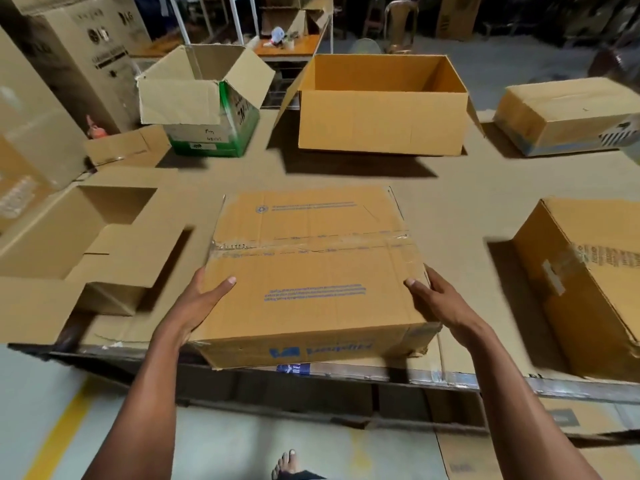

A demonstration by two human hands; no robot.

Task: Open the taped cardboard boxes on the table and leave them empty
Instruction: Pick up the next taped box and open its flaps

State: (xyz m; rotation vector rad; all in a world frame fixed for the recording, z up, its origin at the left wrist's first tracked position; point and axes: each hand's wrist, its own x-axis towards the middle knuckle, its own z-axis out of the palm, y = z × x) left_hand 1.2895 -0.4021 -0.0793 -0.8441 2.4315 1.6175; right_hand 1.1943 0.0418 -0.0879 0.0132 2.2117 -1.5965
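A closed brown cardboard box [311,271] with blue print lies at the near edge of the table, its front side hanging slightly over the edge. Clear tape [311,245] runs across its top seam. My left hand [199,303] grips its left side with the thumb lying on top. My right hand [436,299] grips the right side the same way. The fingers of both hands are hidden behind the box's sides.
The cardboard-covered table [346,174] also carries an open box [69,237] at the left, an open green-and-white box [204,98], a large open box [381,123], a closed box [568,116] far right and a taped box [588,289] near right. A tall carton [86,46] stands back left.
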